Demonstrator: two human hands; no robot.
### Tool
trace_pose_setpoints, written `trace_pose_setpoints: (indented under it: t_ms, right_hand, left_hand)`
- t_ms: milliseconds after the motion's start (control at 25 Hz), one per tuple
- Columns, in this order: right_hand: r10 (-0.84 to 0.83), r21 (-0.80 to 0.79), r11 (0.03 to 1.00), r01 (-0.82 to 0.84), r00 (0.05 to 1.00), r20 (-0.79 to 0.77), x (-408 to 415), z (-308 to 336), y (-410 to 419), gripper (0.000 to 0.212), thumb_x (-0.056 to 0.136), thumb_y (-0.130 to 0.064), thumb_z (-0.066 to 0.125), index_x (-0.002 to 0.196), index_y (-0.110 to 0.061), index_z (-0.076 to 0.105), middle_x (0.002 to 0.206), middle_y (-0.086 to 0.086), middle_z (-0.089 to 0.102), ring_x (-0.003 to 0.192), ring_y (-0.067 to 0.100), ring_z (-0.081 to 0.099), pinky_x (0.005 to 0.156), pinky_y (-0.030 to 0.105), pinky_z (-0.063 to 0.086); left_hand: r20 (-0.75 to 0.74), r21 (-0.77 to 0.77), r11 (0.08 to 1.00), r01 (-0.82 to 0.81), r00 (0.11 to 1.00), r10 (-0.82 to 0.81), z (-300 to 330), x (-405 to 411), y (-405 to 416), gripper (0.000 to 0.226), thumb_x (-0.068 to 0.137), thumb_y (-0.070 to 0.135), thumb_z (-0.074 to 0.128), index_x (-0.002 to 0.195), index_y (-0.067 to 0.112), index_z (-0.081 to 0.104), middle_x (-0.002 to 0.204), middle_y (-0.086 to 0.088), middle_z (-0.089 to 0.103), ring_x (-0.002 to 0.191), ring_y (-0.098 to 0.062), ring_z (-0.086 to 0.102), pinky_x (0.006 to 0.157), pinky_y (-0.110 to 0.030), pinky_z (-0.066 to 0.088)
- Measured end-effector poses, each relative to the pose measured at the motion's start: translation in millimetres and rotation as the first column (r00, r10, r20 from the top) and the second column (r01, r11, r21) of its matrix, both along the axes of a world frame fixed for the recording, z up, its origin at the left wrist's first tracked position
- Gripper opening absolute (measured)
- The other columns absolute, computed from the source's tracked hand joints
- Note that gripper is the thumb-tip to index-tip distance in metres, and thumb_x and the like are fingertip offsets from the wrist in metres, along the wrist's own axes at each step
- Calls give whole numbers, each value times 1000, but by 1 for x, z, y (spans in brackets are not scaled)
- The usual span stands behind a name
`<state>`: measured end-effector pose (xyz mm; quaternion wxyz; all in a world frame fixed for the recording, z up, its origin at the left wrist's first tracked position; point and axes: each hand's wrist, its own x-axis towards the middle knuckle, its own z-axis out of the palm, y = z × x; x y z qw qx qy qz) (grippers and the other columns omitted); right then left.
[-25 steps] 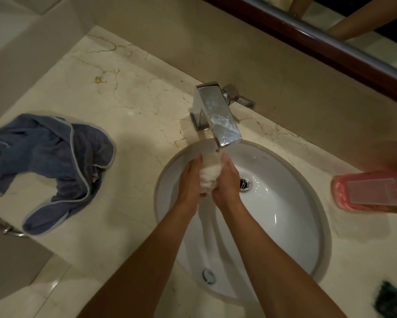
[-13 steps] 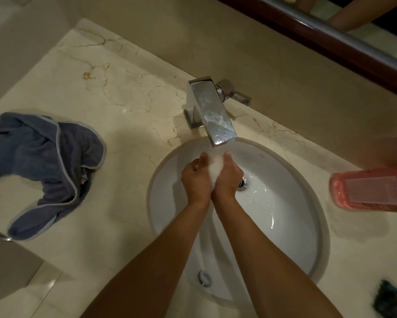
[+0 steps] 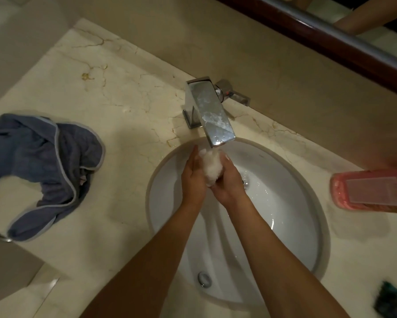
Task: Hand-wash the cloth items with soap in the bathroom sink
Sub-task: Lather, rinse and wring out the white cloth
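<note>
A bathroom, oval white sink set under a cream marble counter at centre frame, square chrome tap behind it, dark-framed mirror across the upper right, pink bottle at right edge

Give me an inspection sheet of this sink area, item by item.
Surface: marble counter, cracked veins, small stain near the back.
Job's things: white cloth bunched between both hands under the tap; sink wet; blue cloth heaped on the counter at left; pink bottle lying at right.
Clutter: dark object at the lower right edge, unclear.
Hands: left hand and right hand press the white cloth.
Cables: nothing seen.
Surroundings: mirror above.
</note>
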<state>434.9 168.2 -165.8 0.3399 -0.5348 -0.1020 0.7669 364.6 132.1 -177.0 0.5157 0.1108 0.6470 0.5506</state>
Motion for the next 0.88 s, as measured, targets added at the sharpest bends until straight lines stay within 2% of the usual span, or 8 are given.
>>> trace_pose_setpoints:
  t_ms: [120, 200, 320, 440, 560, 640, 760, 880]
  right_hand:
    - [0, 249, 966, -73, 960, 282, -3, -9, -9, 24, 103, -14, 51, 104, -27, 71, 107, 6, 74, 104, 29, 68, 90, 41, 53]
    - [48, 325, 928, -184, 921, 386, 2, -18, -23, 22, 102, -21, 54, 108, -33, 71, 110, 2, 74, 108, 25, 69, 85, 38, 55]
    - [33, 298, 949, -99, 976, 216, 6, -19, -37, 33, 102, -36, 52, 126, -19, 65, 123, 8, 71, 117, 23, 66, 97, 35, 52]
    - [-91, 55, 995, 88, 994, 52, 4, -9, -30, 37, 107, -40, 41, 118, -18, 68, 115, 7, 73, 111, 20, 66, 99, 32, 49]
    - [66, -123, 990, -68, 998, -15, 3, 3, -16, 46, 101, -48, 45, 114, -11, 69, 103, 9, 74, 96, 23, 71, 87, 37, 52]
    - [99, -192, 974, -122, 987, -129, 0, 11, -9, 47, 92, -48, 53, 112, -8, 68, 103, 10, 72, 94, 23, 69, 91, 37, 50]
    - [31, -119, 992, -44, 994, -106, -4, 10, -2, 56, 92, -46, 56, 130, -5, 61, 119, 13, 65, 107, 24, 64, 112, 39, 40]
    - [-23, 89, 996, 14, 995, 95, -4, -3, -4, 35, 97, -27, 57, 126, -9, 67, 115, 10, 71, 105, 24, 66, 95, 36, 53]
  left_hand:
    - [-44, -137, 990, 37, 998, -43, 4, -7, 9, 27, 96, 44, 56, 104, 26, 74, 103, 1, 73, 103, -23, 67, 83, -27, 50]
    - [-40, -224, 970, 93, 994, -105, 6, -13, 14, 42, 83, 65, 57, 90, 27, 74, 94, -3, 76, 93, -24, 71, 86, -37, 56]
    - [-14, -278, 951, 135, 989, -144, 5, -13, 14, 34, 93, 53, 63, 86, 22, 75, 93, -8, 77, 92, -25, 73, 93, -41, 56]
    - [-77, -195, 980, 33, 996, -49, 8, -5, 6, 25, 97, 35, 65, 81, 18, 74, 81, -6, 76, 82, -23, 74, 79, -34, 58]
    - [-195, -72, 990, -125, 975, 109, 12, 0, 3, 13, 96, 21, 67, 91, 10, 73, 84, -2, 74, 81, -12, 71, 73, -25, 54]
    - [-222, 12, 989, -149, 964, 148, 16, 0, 4, 5, 96, 17, 65, 97, 14, 70, 91, 4, 72, 82, 0, 66, 73, -17, 50]
    - [-215, 40, 998, -50, 975, 58, 11, 1, 1, 24, 101, 18, 54, 121, 18, 68, 115, 5, 71, 105, -4, 65, 89, -19, 52]
    - [-81, -39, 999, -2, 997, -1, 2, -4, 4, 24, 105, 17, 48, 103, 13, 72, 94, 7, 74, 90, -5, 68, 85, -26, 53]
